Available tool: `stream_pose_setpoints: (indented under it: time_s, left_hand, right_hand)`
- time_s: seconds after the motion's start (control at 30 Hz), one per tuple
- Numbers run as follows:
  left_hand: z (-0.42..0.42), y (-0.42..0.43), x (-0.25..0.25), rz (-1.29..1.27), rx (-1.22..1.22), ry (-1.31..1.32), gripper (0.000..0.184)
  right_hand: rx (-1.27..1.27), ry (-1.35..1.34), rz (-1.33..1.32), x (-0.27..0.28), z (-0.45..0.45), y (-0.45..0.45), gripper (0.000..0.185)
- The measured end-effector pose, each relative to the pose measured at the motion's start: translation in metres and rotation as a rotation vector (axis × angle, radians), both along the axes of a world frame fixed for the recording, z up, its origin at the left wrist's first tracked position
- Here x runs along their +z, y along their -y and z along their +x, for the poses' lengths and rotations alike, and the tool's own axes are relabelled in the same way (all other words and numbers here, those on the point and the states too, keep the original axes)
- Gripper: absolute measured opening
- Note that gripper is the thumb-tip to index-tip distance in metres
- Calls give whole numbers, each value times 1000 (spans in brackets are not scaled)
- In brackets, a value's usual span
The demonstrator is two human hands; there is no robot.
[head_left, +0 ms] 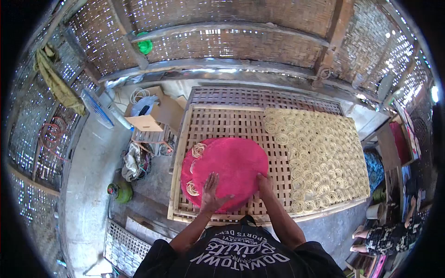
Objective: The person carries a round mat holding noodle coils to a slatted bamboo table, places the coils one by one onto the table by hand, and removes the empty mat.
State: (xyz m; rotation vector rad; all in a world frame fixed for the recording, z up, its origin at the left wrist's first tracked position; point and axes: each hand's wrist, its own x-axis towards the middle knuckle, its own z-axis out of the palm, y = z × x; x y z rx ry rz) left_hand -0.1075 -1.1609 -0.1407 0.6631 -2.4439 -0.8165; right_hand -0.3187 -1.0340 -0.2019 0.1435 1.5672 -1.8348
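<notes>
A large round bright pink disc (227,167), its surface looking like cloth, lies on a woven bamboo rack. My left hand (212,195) rests flat on the disc's near left part, fingers spread. At the disc's right edge my right hand (264,182) grips the rim, with some of its fingers hidden. Pale coils of noodle-like strands (198,149) show along the disc's left edge, and another coil (192,188) lies lower down. Many similar yellowish coils (324,160) cover the right half of the rack in close rows.
The bamboo rack (189,125) has a wooden frame. Left of it are a cardboard box (147,119), a fan (97,109) and a green gas cylinder (121,192). Another tray (125,243) stands at lower left. Another person (389,236) is at the lower right.
</notes>
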Motion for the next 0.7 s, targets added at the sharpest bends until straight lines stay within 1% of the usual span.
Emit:
stream_pose_setpoints:
  time_s: [0.1,0.17,0.2,0.23,0.27,0.3,0.33,0.37,0.4,0.43,0.5,0.53,0.63,0.7]
  left_hand:
    - [24,27,-43,136,237,-81,83]
    - [34,45,-48,44,491,48,75]
    - [37,53,-49,-3,615,113,72]
    - [42,57,-51,-29,603,84,70]
    - [45,60,-53,-55,588,54,68]
    - [45,60,-50,-79,567,24,67]
    - [43,53,-49,-153,462,81,73]
    - [43,37,-48,-127,320,103,75]
    - [36,17,-27,-104,176,120,77]
    - [28,-1,-16,-81,32,135,78]
    - [12,-29,-28,-58,-124,107,81]
    - [7,-38,-35,-46,-202,91,83]
    - [-8,-43,-52,-125,-207,200,84]
    - [-12,-47,-56,-209,-199,236,82]
  right_hand:
    - [3,-58,35,-27,-20,-34,27]
    - [-20,-178,53,-64,-50,-63,24]
    - [-34,-240,61,-73,-58,-68,23]
    - [-92,-231,-63,-52,-58,-72,20]
    - [-241,-180,-87,-32,-57,-67,19]
    - [-394,-128,-108,-25,-56,-65,18]
    - [-431,-111,-69,-32,-59,-69,18]
    - [-469,-93,-29,-40,-63,-72,18]
    - [-509,-78,5,-45,-66,-75,18]
    - [-545,-9,-43,-45,-66,-76,19]
    - [-622,128,-143,-40,-64,-66,20]
    - [-646,146,-38,-17,-57,-56,23]
    - [-633,152,-216,-12,-47,-55,25]
    - [-642,121,-206,-13,-46,-59,29]
